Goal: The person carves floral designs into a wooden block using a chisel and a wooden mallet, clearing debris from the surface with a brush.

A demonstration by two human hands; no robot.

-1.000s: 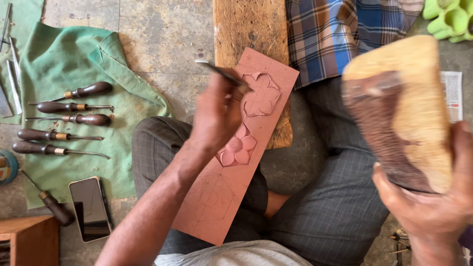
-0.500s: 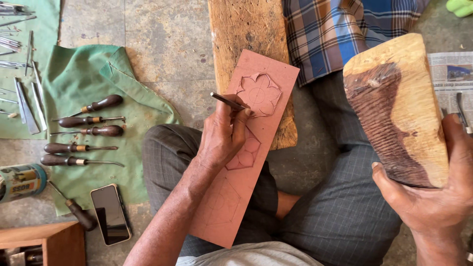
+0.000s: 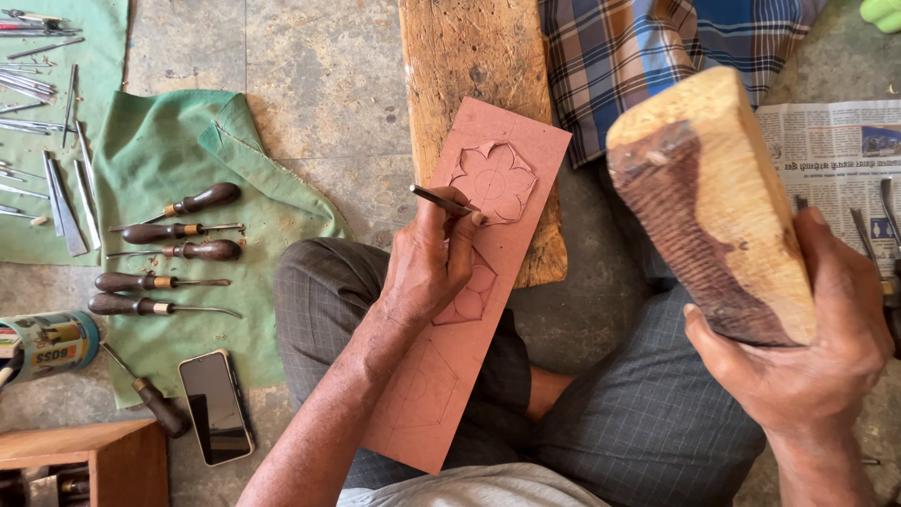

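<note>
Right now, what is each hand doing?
Left hand: closed on a chisel over the carved board.
Right hand: holding a wood block.

carving board (image 3: 441, 394) on lap, chisels (image 3: 169, 253) left, newspaper (image 3: 826, 150) right

A grey, stained stone floor (image 3: 319, 84) is lying in soft, even daylight, showing shallow joints between its slabs. A low brown wooden box (image 3: 89, 460) is sitting at the lower left corner, and a rough wooden plank (image 3: 469, 66) is resting on the floor.

A woodcarving workshop: chisels (image 3: 174, 253) on a green cloth (image 3: 272, 207), stone floor (image 3: 328, 84).
</note>
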